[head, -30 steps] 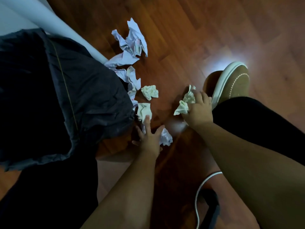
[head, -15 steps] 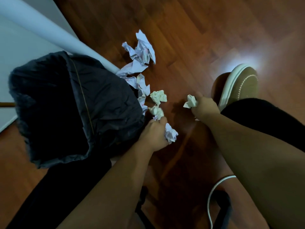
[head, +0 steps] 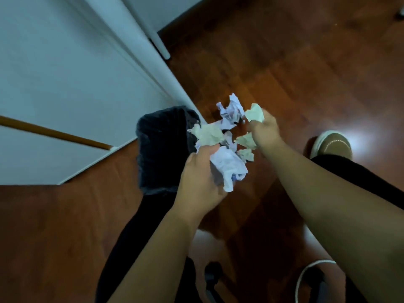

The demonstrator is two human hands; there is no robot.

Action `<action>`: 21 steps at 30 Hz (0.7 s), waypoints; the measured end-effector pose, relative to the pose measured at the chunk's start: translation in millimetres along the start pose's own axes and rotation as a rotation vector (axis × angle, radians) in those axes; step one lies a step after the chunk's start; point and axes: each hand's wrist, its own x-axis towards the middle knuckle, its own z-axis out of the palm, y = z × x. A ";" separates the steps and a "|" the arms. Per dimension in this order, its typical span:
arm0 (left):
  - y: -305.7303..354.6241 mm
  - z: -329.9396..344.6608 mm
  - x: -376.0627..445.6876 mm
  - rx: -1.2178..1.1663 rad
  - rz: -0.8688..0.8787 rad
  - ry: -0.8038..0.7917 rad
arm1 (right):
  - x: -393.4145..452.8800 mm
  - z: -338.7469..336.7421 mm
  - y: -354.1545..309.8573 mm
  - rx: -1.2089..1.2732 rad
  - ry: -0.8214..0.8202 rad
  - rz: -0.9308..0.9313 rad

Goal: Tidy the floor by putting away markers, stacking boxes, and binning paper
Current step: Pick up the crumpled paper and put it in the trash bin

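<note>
The left hand [head: 200,182] is clenched around a wad of crumpled white paper [head: 228,168], with a second, cream-coloured wad [head: 207,134] protruding above its fingers. The right hand [head: 263,130] grasps a cream paper ball [head: 254,113] at its fingertips; a further cream scrap [head: 246,141] shows at its lower edge. Both hands are raised above the wooden floor [head: 306,73]. Crumpled white sheets [head: 231,111] lie on the floor beyond the hands. The black-lined waste bin [head: 159,149] stands just left of the left hand, against the white wall [head: 65,73]. A tan shoe [head: 332,145] rests on the floor to the right.
</note>
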 end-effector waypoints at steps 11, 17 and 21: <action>-102.8 -86.2 20.3 -0.155 -0.414 -0.154 | -61.8 140.2 -66.3 -0.320 -0.704 -0.182; -119.6 -93.7 36.8 -0.175 -0.542 -0.093 | -49.7 134.4 -65.4 -0.568 -0.675 -0.148; -95.7 -80.6 30.3 -0.061 -0.401 0.147 | -30.1 97.5 -66.8 -0.478 -0.335 -0.265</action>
